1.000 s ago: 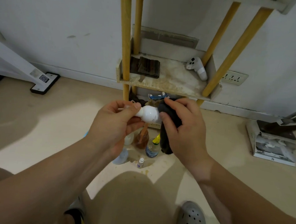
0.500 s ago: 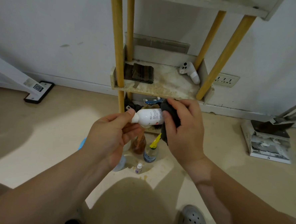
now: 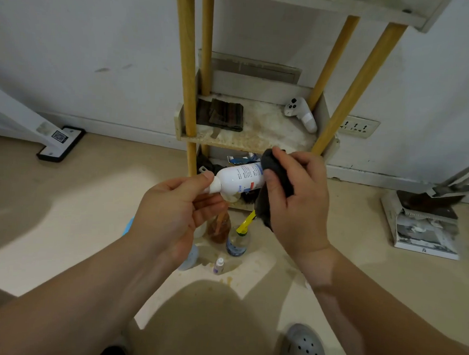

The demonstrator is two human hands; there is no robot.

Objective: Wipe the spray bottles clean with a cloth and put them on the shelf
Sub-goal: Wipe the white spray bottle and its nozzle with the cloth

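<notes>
Fingers of left hand (image 3: 171,209) pinch white bottle (image 3: 239,177); right hand (image 3: 295,200) clamps dark cloth (image 3: 275,180) around it.

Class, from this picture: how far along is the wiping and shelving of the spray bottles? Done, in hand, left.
Done: nothing visibly; the middle shelf holds only a folded cloth and a white controller. In hand: the left hand pinches the white bottle at its neck while the right hand wraps a dark cloth round its far end. Left: shelve it, then wipe the amber bottle, yellow-nozzle bottle and small bottle on the floor.
</notes>
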